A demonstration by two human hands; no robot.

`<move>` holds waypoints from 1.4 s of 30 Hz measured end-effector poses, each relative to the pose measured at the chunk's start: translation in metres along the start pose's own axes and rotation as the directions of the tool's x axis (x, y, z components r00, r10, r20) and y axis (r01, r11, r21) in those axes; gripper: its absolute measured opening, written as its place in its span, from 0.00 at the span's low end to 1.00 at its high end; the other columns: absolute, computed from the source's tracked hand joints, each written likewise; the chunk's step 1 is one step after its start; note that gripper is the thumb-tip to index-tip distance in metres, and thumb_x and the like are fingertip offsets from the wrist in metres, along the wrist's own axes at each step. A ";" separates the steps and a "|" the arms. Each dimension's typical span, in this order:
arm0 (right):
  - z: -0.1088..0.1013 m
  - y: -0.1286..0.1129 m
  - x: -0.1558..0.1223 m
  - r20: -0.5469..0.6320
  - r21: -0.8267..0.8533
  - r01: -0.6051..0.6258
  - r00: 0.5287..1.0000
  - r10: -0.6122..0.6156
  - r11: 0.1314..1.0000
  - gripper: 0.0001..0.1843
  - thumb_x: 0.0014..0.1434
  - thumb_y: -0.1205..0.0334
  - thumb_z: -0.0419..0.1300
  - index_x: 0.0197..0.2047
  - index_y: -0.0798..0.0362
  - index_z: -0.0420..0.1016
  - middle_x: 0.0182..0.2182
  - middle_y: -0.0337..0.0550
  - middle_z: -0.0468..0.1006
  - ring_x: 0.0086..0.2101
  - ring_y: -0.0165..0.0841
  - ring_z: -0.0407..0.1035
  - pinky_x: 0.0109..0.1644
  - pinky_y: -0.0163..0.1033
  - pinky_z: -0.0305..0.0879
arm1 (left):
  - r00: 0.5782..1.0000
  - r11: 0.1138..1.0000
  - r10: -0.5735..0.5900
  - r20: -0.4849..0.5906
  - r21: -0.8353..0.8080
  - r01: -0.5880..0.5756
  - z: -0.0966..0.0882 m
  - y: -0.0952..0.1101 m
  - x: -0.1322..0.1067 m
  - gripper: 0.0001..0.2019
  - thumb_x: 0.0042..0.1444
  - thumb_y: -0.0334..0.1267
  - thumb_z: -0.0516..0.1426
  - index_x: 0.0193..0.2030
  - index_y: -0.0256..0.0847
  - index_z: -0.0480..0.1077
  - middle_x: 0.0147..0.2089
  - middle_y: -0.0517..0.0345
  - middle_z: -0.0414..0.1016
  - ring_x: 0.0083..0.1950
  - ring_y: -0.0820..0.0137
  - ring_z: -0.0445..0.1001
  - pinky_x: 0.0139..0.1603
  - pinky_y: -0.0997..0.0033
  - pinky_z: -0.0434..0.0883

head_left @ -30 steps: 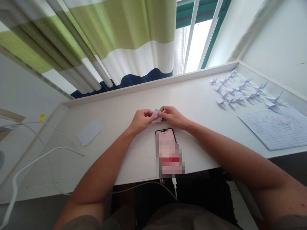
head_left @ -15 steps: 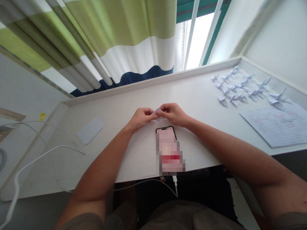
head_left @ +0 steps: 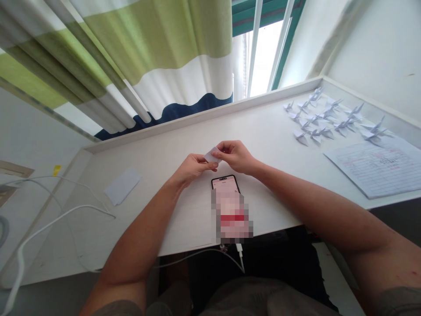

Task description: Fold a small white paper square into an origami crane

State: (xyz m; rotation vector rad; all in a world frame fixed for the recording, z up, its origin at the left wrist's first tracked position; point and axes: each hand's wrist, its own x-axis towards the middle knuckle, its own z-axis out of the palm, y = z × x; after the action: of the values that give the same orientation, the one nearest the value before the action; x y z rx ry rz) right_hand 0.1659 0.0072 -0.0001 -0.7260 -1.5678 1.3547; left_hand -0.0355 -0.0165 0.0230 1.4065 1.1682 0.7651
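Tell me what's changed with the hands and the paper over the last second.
The left hand's thumb has moved down toward the near edge of the paper, so more of its face shows. The right hand still pinches it; whether the left still grips is unclear. The phone, cranes, page and loose sheets stayed put.
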 end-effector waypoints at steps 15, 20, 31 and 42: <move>-0.009 0.000 0.007 -0.169 0.084 -0.006 0.985 0.020 0.996 0.30 0.49 0.31 0.77 0.32 0.51 0.80 0.31 0.41 0.82 0.34 0.34 0.72 0.42 0.42 0.72 | 0.999 0.999 0.012 -0.044 -0.045 -0.014 0.004 -0.003 0.001 0.20 0.50 0.52 0.75 0.44 0.42 0.85 0.46 0.46 0.88 0.47 0.58 0.85 0.51 0.59 0.74; -0.002 -0.001 0.005 -0.098 0.096 -0.034 0.994 0.044 0.995 0.28 0.52 0.33 0.76 0.32 0.52 0.81 0.30 0.41 0.81 0.33 0.33 0.72 0.41 0.42 0.73 | 0.997 0.997 0.074 -0.038 -0.012 -0.074 0.007 -0.007 0.001 0.23 0.53 0.61 0.73 0.35 0.40 0.85 0.39 0.44 0.88 0.46 0.56 0.85 0.57 0.54 0.75; -0.010 -0.002 0.006 -0.088 0.071 -0.081 0.992 0.087 0.994 0.17 0.60 0.47 0.68 0.30 0.52 0.81 0.30 0.43 0.81 0.33 0.34 0.72 0.40 0.42 0.74 | 0.998 0.997 0.055 -0.035 -0.043 -0.057 0.007 -0.009 0.000 0.25 0.51 0.61 0.74 0.36 0.38 0.84 0.38 0.43 0.88 0.41 0.57 0.87 0.55 0.53 0.78; -0.010 0.002 0.007 -0.126 0.035 -0.064 0.990 0.067 0.997 0.19 0.55 0.46 0.73 0.28 0.53 0.79 0.27 0.41 0.79 0.29 0.31 0.70 0.36 0.41 0.73 | 0.990 0.990 0.122 -0.064 0.081 -0.117 0.010 -0.013 0.001 0.20 0.60 0.55 0.69 0.44 0.38 0.81 0.43 0.46 0.86 0.40 0.60 0.85 0.51 0.56 0.78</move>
State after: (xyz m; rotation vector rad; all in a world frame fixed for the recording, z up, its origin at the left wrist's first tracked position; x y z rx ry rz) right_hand 0.1713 0.0183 -0.0003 -0.8346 -1.4307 1.3507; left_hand -0.0285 -0.0205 0.0088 1.5356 1.1855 0.8667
